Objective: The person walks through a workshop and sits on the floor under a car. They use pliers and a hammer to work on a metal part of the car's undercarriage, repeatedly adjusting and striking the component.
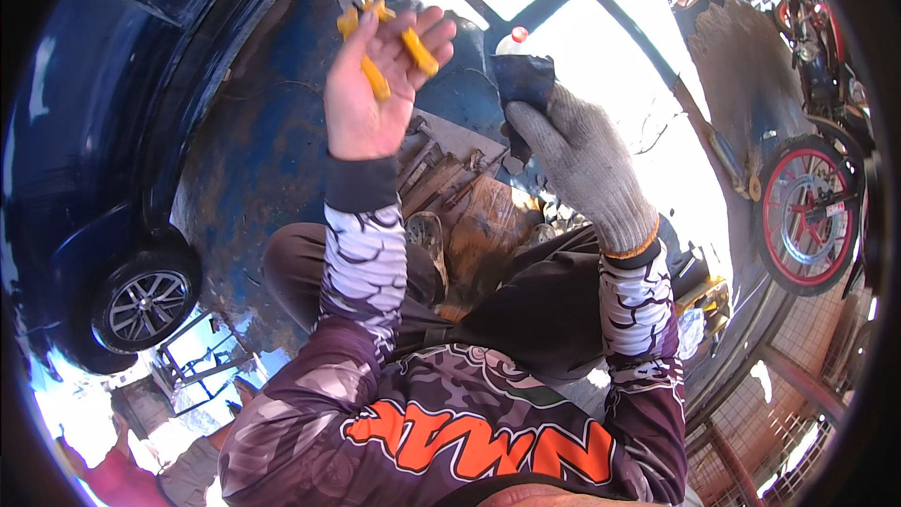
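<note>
My left hand [371, 103], bare and palm up, is raised at upper centre. Yellow-handled pliers [375, 80] lie across it between thumb and fingers, handles spread, the grey jaws pointing away from me. A grey metal piece with a pointed end comes down from the top edge just beyond the pliers. My right hand [596, 155], in a grey knitted glove, is closed around a dark, bent, sheet-like piece [523, 78]; I cannot make out its material. Just beyond that piece a clear bottle with a red cap [518, 35] shows, its lower part hidden.
A dark blue car body [113, 84] with a wheel [147, 305] stands on the left. Wood pieces [436, 174] and a brown board [488, 216] lie before my legs. At right is a red-rimmed motorcycle wheel [812, 211]. Another person [122, 469] is at lower left.
</note>
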Action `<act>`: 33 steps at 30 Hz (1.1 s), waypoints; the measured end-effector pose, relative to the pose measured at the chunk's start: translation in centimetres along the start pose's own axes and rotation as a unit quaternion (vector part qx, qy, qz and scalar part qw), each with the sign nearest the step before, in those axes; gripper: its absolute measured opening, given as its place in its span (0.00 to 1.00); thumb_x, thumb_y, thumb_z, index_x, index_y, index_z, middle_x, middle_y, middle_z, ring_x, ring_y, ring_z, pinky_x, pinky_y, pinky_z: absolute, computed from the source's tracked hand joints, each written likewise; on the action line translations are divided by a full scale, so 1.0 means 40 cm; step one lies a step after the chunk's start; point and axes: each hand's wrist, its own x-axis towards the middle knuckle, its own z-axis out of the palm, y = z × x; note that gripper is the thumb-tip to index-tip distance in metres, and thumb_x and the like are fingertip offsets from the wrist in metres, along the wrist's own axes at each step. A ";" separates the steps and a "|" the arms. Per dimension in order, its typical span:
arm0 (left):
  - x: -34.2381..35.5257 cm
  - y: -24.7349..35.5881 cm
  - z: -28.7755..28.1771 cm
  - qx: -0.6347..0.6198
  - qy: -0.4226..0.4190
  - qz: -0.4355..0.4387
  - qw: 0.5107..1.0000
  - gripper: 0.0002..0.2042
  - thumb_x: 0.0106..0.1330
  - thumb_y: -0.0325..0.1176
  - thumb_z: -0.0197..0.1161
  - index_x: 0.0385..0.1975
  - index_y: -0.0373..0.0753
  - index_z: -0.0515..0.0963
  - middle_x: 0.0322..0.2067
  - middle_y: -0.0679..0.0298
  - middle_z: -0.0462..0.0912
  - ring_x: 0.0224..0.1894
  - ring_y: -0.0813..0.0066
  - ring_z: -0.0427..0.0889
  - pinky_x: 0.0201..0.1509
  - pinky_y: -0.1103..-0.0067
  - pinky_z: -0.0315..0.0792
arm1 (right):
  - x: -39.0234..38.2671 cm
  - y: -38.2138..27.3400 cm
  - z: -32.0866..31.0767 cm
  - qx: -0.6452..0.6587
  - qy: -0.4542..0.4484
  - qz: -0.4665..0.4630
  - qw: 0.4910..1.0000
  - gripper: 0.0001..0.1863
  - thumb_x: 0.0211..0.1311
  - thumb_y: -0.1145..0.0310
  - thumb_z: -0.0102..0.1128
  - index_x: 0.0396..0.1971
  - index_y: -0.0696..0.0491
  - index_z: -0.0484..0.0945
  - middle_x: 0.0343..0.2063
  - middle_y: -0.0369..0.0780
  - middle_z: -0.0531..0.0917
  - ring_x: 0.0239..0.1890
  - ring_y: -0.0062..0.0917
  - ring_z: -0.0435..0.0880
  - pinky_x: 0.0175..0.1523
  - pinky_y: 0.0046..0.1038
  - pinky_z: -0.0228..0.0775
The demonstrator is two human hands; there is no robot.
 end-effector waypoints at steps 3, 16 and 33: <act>-0.054 -0.062 -0.117 0.045 0.144 0.085 0.985 0.22 0.81 0.49 0.54 0.44 0.30 0.80 0.50 0.42 0.85 0.48 0.52 0.88 0.53 0.61 0.84 | -0.006 -0.015 0.006 0.035 -0.010 0.027 0.999 0.17 0.79 0.62 0.57 0.49 0.64 0.82 0.31 0.41 0.88 0.33 0.21 0.86 0.43 0.27 0.78; -0.191 -0.609 -0.820 0.646 0.424 -0.135 0.620 0.23 0.69 0.51 0.66 0.61 0.51 0.79 0.56 0.46 0.81 0.54 0.45 0.86 0.54 0.54 0.81 | -0.004 -0.005 0.162 0.124 0.088 0.054 0.987 0.17 0.75 0.64 0.55 0.50 0.61 0.83 0.27 0.33 0.80 0.27 0.15 0.77 0.35 0.20 0.70; -0.174 -0.378 -1.064 0.779 0.396 -0.216 0.435 0.16 0.70 0.43 0.64 0.55 0.49 0.83 0.62 0.65 0.76 0.68 0.61 0.70 0.68 0.57 0.66 | 0.048 0.012 0.236 0.049 0.086 0.084 0.992 0.15 0.74 0.64 0.59 0.48 0.59 0.85 0.25 0.30 0.75 0.22 0.11 0.70 0.27 0.18 0.61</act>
